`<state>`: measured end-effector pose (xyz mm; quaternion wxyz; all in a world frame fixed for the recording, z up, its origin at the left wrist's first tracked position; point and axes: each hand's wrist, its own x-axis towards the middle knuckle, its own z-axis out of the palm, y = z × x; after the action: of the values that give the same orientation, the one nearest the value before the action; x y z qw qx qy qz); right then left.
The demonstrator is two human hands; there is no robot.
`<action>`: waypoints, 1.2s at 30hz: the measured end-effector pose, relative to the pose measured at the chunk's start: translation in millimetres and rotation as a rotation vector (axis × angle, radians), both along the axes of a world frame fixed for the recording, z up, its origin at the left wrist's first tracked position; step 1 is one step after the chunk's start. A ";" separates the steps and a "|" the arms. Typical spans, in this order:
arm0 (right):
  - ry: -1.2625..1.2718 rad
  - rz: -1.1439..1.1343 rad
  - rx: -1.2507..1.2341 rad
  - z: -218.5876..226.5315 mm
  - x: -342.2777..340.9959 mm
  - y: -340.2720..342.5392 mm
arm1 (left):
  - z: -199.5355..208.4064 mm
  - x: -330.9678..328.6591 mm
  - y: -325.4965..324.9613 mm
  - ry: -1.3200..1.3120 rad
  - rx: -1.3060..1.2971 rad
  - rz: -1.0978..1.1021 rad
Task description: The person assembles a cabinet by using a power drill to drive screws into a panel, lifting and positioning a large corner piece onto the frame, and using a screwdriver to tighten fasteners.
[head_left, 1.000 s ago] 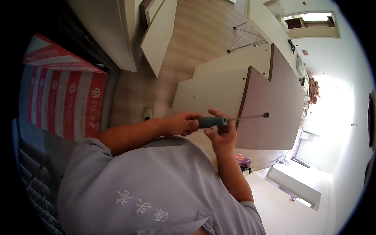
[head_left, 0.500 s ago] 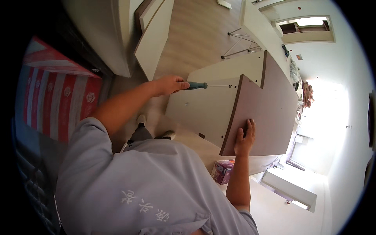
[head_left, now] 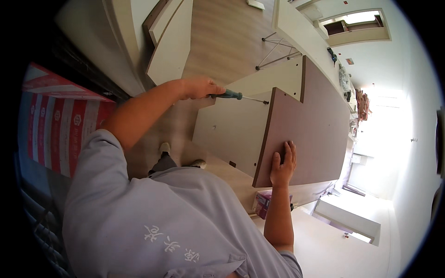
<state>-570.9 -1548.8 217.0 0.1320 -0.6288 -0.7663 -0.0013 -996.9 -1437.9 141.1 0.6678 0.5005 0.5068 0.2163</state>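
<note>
In my left hand (head_left: 200, 88) is a screwdriver (head_left: 232, 94) with a green handle, the fingers closed round it. Its long shaft points right, and the tip meets a small dark fitting (head_left: 266, 102) on a white panel (head_left: 232, 125). That fitting lies close to the edge of a brown-grey panel (head_left: 308, 134), which joins the white one. My right hand (head_left: 283, 163) rests on the face of the brown-grey panel, fingers stretched out, holding nothing. A second white panel (head_left: 273, 82) stands behind, at the far side of the cabinet piece.
Loose white boards (head_left: 170, 46) lean at the upper left. Red-and-white striped cartons (head_left: 65, 125) stand at the left. A purple box (head_left: 262, 204) sits beneath the brown-grey panel near my right forearm. Thin metal legs (head_left: 273, 51) and a dark green power tool (head_left: 332, 55) are beyond the cabinet piece.
The view has shifted slightly, so the panels sit a little further left. The screwdriver has tilted, its handle now higher than its tip. My right hand stays on the brown-grey panel.
</note>
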 end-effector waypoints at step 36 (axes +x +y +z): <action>-0.053 0.010 0.037 -0.7 -3.8 0.8 | 25.2 14.4 38.8 -0.268 -0.574 0.083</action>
<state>-574.7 -1548.0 216.3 0.1234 -0.6221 -0.7725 -0.0315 -982.5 -1399.1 166.3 0.8332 0.2378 0.4744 0.1556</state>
